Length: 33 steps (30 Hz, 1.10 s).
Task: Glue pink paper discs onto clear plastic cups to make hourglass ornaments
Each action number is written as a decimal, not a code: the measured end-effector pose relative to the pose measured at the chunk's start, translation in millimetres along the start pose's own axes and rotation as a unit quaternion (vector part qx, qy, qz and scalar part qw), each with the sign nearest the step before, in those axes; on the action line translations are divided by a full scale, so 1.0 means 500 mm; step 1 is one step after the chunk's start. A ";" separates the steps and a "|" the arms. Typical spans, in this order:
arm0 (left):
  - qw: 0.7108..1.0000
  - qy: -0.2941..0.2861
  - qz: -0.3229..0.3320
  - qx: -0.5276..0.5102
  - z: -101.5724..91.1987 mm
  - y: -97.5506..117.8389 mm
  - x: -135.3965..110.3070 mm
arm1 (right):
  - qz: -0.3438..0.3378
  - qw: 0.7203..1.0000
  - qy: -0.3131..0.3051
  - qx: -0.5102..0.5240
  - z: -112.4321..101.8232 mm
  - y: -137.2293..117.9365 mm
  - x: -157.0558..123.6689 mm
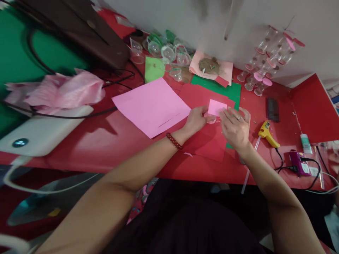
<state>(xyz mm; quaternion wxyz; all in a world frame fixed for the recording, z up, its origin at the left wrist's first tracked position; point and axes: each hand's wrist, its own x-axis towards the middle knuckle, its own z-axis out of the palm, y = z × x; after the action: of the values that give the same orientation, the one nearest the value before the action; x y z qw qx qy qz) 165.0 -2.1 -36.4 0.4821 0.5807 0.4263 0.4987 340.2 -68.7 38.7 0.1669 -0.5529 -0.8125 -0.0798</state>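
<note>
A small pink paper square [216, 106] is held up between my two hands over the red card sheets [205, 141]. My right hand [235, 127], with a ring on one finger, pinches the square at its lower right edge. Fingers of my left hand [197, 121] close at the lower left, on or just behind a rounded pink paper piece [211, 119]; the exact contact is partly hidden. To the left lies a large pink paper sheet [150, 106] with a slit near its lower edge.
At the back are clear plastic cups [168, 53] and a pile of sand [209, 66] on pink paper. Stacked cup hourglasses [261, 70] stand back right. A yellow glue gun [268, 134] with its cord and a purple power adapter [299, 164] lie right; a white power bank [47, 134] lies left.
</note>
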 end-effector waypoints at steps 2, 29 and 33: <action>1.000 -0.004 -0.004 0.015 -0.001 0.006 -0.001 | 0.007 1.000 -0.014 0.009 -0.005 -0.007 0.000; 0.994 -0.001 0.009 0.107 -0.012 0.018 -0.003 | -0.072 0.988 -0.126 0.060 0.026 -0.039 0.048; 0.993 -0.009 0.008 0.116 -0.017 0.016 -0.001 | -0.069 0.987 -0.132 0.054 0.024 -0.038 0.051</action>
<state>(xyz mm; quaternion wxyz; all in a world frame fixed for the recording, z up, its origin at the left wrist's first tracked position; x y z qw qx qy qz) 156.8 -2.7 -28.5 0.4111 0.6405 0.4723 0.4446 311.7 -49.7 37.8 0.0820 -0.4913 -0.8667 0.0271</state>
